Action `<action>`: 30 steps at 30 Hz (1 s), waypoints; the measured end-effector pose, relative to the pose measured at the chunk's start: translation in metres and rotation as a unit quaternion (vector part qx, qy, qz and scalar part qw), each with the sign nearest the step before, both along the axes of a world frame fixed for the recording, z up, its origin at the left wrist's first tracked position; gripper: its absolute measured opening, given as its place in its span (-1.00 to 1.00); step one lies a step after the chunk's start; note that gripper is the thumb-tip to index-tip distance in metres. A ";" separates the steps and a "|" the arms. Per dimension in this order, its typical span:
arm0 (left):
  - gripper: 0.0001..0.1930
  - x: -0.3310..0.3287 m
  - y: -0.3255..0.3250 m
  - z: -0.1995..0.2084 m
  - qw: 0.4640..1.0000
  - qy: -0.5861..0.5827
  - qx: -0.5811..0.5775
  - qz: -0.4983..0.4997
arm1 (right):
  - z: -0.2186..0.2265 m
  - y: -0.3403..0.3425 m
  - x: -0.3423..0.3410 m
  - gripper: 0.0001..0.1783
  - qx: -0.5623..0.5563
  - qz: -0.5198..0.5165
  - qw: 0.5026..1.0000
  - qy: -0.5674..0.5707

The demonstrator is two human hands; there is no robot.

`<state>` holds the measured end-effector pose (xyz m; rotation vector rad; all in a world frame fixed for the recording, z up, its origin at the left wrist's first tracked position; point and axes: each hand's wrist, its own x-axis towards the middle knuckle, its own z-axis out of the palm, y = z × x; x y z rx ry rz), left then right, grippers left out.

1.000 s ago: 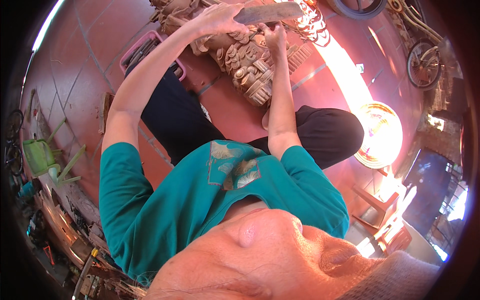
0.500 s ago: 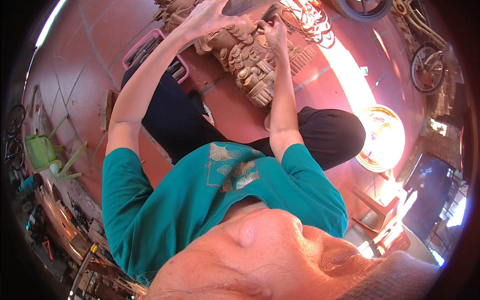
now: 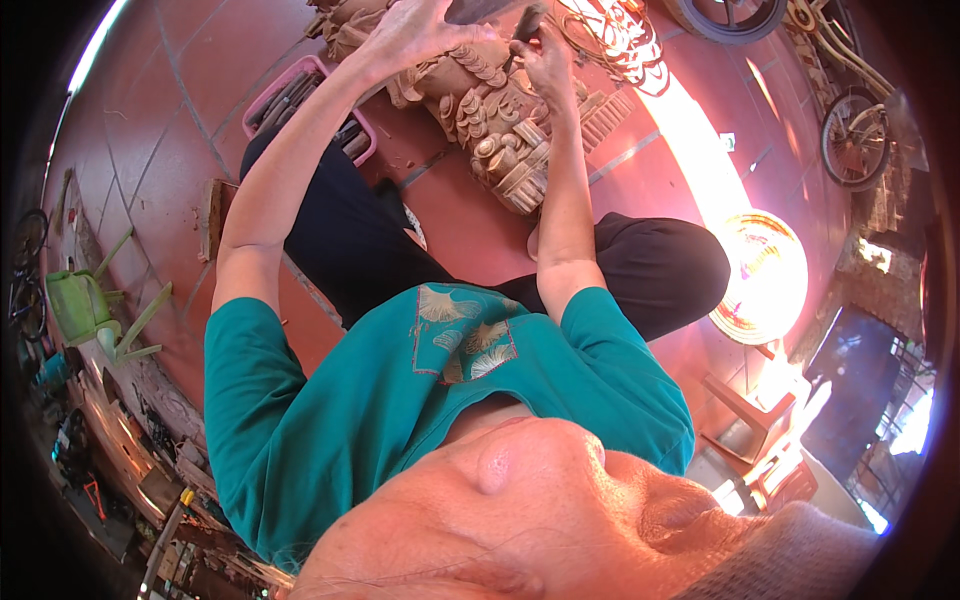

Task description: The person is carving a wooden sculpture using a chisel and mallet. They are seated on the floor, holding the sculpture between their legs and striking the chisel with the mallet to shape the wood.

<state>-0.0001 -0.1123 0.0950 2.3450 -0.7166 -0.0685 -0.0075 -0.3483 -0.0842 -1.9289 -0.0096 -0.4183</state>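
Note:
A carved brown wooden piece (image 3: 490, 105) with scrolls and ridges lies on the floor beyond my crossed legs. At the top edge, my left hand (image 3: 415, 35) reaches over it with the thumb stretched to the right. A smooth grey-brown block (image 3: 480, 10) sits against that hand and seems gripped, though its upper part and the fingertips are cut off. My right hand (image 3: 548, 65) is closed on a short dark chisel (image 3: 528, 24), its narrow end angled down-left toward the carving.
A pink basket (image 3: 368, 150) of several long tools stands left of the carving. Coiled cord (image 3: 630, 45) and a wheel (image 3: 730, 15) lie at the upper right. A round woven hat (image 3: 760, 280) is by my right knee. A green stool (image 3: 85, 308) lies tipped at the left.
The chisel in my right hand has shifted slightly left and tilted more upright. My left hand and the carving have hardly moved.

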 end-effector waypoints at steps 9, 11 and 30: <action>-0.35 -0.001 0.001 -0.002 1.000 0.001 -0.008 0.001 | 0.014 0.007 -0.007 -0.71 -0.040 -0.003 0.999 0.003; -0.35 -0.002 0.001 -0.001 1.000 0.013 -0.025 -0.001 | 0.019 0.011 -0.010 -0.71 -0.029 0.005 1.000 0.009; -0.20 0.006 0.003 -0.038 0.998 -0.024 -0.023 -0.046 | 0.016 0.014 -0.012 -0.72 -0.079 -0.003 0.996 -0.030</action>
